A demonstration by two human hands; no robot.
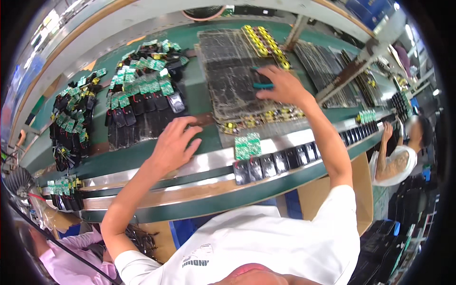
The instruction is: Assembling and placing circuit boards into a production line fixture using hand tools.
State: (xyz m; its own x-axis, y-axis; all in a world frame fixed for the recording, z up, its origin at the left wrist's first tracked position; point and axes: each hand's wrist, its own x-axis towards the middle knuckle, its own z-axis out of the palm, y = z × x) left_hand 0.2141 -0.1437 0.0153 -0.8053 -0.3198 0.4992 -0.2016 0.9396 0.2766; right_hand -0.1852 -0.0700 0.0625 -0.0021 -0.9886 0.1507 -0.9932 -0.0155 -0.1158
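Observation:
My left hand [174, 145] is open above the metal rail, its fingers apart and nothing in them. To its left lies a batch of black rectangular cases [124, 130] with green circuit boards [137, 80] wired to them. My right hand [285, 88] is over a dark, scuffed mat [230, 88], thumb and fingers spread around a hand tool with teal handles [262, 86]. It looks like pliers or cutters; its head is hidden under the hand. In front, a pair of green boards [247, 146] joins the row of black cases [268, 165] along the bench's near edge.
Yellow-topped components [261, 40] stand in strips behind the mat, with more small parts [261, 119] at its front edge. Another pile of cases and boards [71, 118] lies far left. A metal post [349, 76] rises at right. Co-workers sit at left and right [399, 156].

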